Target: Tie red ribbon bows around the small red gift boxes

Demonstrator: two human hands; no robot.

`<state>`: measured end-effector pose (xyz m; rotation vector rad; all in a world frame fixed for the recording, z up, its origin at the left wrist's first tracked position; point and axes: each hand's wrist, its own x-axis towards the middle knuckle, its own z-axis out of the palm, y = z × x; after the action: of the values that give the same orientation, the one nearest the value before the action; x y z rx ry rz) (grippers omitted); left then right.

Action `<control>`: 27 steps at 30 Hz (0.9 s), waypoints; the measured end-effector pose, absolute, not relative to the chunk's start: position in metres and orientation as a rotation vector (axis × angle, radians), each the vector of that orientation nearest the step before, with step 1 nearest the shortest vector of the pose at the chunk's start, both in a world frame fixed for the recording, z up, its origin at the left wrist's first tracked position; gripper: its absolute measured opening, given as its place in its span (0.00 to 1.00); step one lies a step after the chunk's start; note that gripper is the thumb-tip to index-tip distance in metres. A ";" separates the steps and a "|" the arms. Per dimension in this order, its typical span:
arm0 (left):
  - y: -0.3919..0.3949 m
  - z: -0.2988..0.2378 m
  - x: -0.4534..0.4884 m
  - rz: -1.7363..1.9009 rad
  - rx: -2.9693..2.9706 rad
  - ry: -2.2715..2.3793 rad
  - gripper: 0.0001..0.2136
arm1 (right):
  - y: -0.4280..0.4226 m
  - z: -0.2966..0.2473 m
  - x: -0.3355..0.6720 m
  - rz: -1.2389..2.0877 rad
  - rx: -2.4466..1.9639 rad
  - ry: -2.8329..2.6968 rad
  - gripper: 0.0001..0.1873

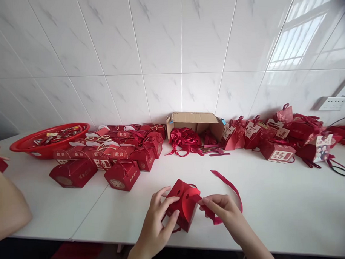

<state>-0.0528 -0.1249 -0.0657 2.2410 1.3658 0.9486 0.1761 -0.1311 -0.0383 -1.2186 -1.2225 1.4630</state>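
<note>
A small red gift box (183, 203) with curved top flaps rests on the white table (277, 201) near its front edge. My left hand (158, 220) grips the box's left side, fingers curled against it. My right hand (222, 211) pinches a red ribbon (229, 186) right beside the box's flap; the ribbon arcs up and back over the table to the right of the box.
Several finished red boxes (116, 154) are clustered at back left beside a red basin (50, 139). A cardboard carton (195, 125) spills ribbons at centre back, with more tied boxes (277, 141) at right. Another person's arm (7, 203) enters at far left.
</note>
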 end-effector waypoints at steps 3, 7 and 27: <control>-0.122 -0.062 -0.049 1.029 2.287 1.364 0.13 | -0.128 -0.040 0.174 1.465 -1.227 -1.239 0.23; -0.111 -0.053 -0.042 1.009 2.368 1.328 0.15 | -0.124 -0.041 0.168 1.471 -1.203 -1.276 0.23; -0.094 -0.048 -0.021 1.050 2.399 1.307 0.10 | -0.123 -0.046 0.160 1.374 -1.347 -1.224 0.30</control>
<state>-0.0213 -0.0940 -0.0484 2.3990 1.3070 1.0502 0.1596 -0.1226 -0.0456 -1.3469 -1.2244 1.3745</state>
